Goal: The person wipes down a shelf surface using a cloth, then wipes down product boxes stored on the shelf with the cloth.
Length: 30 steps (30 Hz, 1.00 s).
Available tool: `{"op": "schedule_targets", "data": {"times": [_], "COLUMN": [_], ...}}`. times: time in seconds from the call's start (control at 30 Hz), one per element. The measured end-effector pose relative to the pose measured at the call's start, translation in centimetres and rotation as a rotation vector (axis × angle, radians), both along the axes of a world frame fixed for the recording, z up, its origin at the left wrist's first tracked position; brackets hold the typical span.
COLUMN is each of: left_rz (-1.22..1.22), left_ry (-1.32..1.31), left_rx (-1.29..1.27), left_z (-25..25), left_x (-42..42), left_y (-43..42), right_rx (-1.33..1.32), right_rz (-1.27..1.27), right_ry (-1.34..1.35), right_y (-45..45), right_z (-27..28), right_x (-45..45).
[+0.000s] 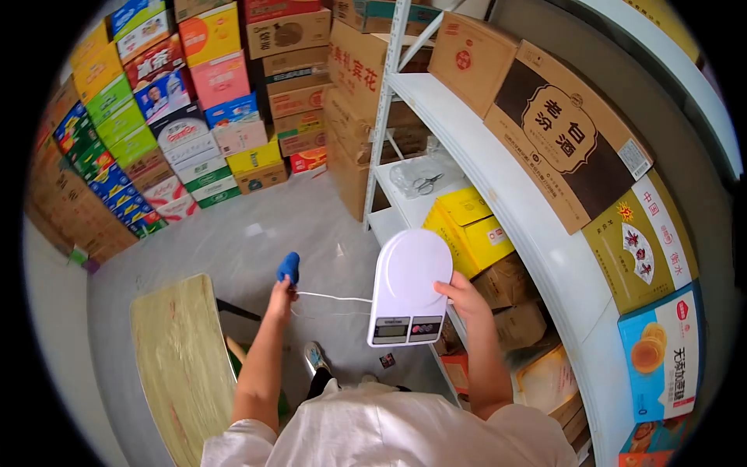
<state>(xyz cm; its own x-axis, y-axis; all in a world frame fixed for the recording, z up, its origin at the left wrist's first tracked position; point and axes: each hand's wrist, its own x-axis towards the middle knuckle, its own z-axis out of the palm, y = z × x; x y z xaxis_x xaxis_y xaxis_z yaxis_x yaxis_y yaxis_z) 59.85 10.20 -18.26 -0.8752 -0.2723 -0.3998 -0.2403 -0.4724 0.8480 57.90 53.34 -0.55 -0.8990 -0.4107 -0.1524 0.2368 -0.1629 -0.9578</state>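
Note:
A white kitchen scale with a small display and buttons at its near end hangs in front of my body. My right hand grips its right edge, thumb on top. Out to the left, my left hand is closed around a small blue object whose kind I cannot make out. A thin white cord stretches from my left hand to the scale's left side; a slack length of it droops below.
Metal shelving with boxes curves along the right. Scissors and a yellow box sit on its lower shelf. Stacked cartons line the back left. A wood-patterned table stands at the lower left.

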Motion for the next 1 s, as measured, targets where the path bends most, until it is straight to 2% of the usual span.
{"op": "schedule_targets", "data": {"times": [0.1,0.2,0.27,0.3,0.33,0.43,0.5,0.57,0.6,0.7,0.8,0.9,0.93,1.0], "left_rz": [-0.065,-0.083,-0.135,-0.185,-0.094,-0.137,-0.164,-0.261,-0.272,-0.339,-0.441,-0.59,-0.583,-0.644], "left_ry": [0.009,0.073,0.1,0.112,0.053,-0.018,-0.045,-0.043,-0.035,0.022,0.025,0.048,0.043,-0.018], "left_rx": [-0.033,-0.021,-0.039,-0.032,-0.044,-0.057,-0.033,0.04,0.078,0.157,0.347,0.611,0.609,0.821], "left_z": [-0.2,3.1,4.7,4.4,4.4,5.0,4.9,5.1,6.8,8.9,10.7,11.3,11.1,12.4], "left_x": [-5.7,-10.4,-13.0,-14.5,-16.0,-19.0,-21.4,-23.5,-23.9,-26.6,-28.6,-31.9,-33.1,-35.6], "left_y": [-5.0,-8.8,-12.1,-14.4,-15.9,-20.2,-19.5,-17.6,-15.3,-9.5,-5.5,-3.0,-2.8,-2.6], "right_rx": [0.134,0.263,0.358,0.339,0.331,0.273,0.257,0.166,0.164,0.122,0.083,0.25,0.245,0.221], "right_rz": [0.025,0.044,-0.039,-0.103,-0.123,-0.319,-0.346,-0.365,-0.377,-0.201,-0.116,0.12,0.125,0.073], "right_ry": [0.011,0.028,-0.016,-0.039,-0.042,-0.027,-0.053,-0.049,-0.052,0.006,0.025,0.265,0.26,0.405], "right_y": [0.3,-0.3,-1.6,-2.4,-3.4,-6.5,-7.9,-11.4,-12.7,-15.1,-18.0,-19.2,-19.1,-18.9], "right_z": [0.0,-0.7,-0.7,-1.0,-1.2,-2.1,-5.5,-5.0,-5.6,-9.6,-10.4,-11.5,-12.2,-13.1], "right_x": [-0.3,-1.1,-1.6,-1.9,-2.2,-3.1,-4.8,-6.1,-7.3,-11.8,-16.5,-22.4,-24.1,-27.6]}}
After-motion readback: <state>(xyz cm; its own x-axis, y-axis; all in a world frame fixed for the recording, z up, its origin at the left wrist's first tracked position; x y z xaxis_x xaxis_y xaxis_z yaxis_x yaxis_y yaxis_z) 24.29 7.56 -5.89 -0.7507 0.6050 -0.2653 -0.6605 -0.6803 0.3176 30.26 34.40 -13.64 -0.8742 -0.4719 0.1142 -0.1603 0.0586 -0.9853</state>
